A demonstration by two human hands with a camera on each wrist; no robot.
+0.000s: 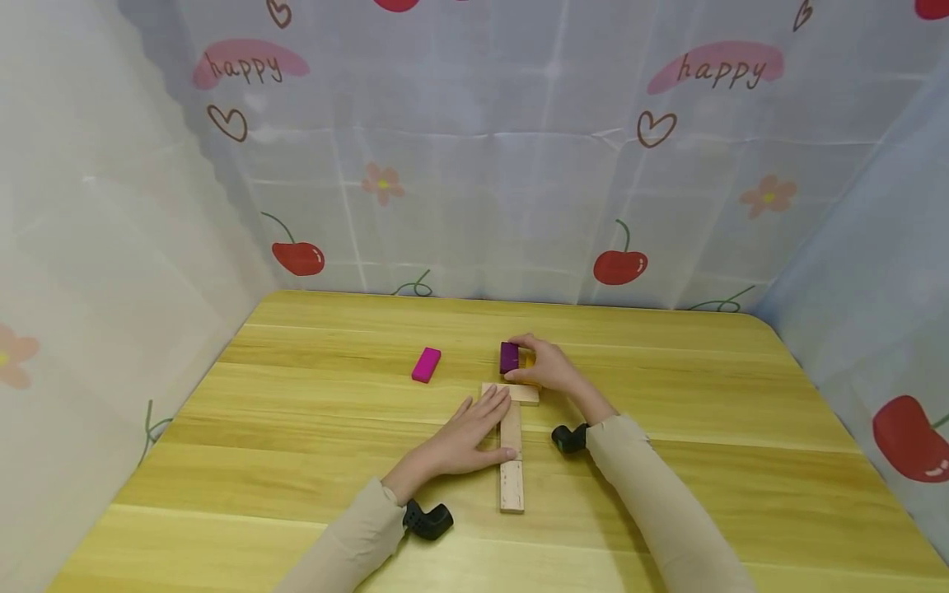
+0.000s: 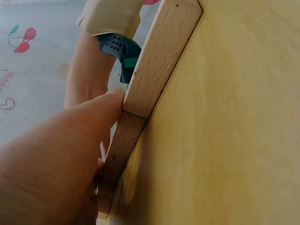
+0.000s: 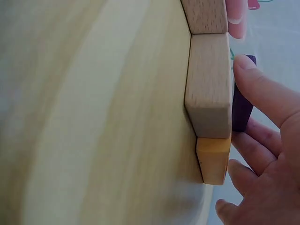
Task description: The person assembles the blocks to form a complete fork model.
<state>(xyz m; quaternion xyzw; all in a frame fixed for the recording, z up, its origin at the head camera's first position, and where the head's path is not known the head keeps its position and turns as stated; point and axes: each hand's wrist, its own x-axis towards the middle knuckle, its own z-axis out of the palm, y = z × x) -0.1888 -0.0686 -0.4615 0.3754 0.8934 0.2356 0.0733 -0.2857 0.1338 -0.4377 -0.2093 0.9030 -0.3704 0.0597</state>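
Note:
Between thumb and fingers, my right hand [image 1: 549,365] grips a purple block [image 1: 508,357], which in the right wrist view stands higher than the blocks beside it. Partly under that hand is an orange block [image 3: 214,160], against a plain wooden block [image 1: 525,395] lying crosswise. Two more plain blocks [image 1: 511,486] run end to end from it toward me, forming a T. With fingers extended, my left hand [image 1: 465,436] rests on the T: fingertips at the crosswise block, thumb near the joint of the stem. Whether the purple block touches anything below is hidden.
A magenta block [image 1: 426,365] lies alone on the wooden table [image 1: 296,445], left of the T. A patterned curtain [image 1: 474,206] hangs behind the table and along both sides. Each wrist wears a black camera [image 1: 428,521].

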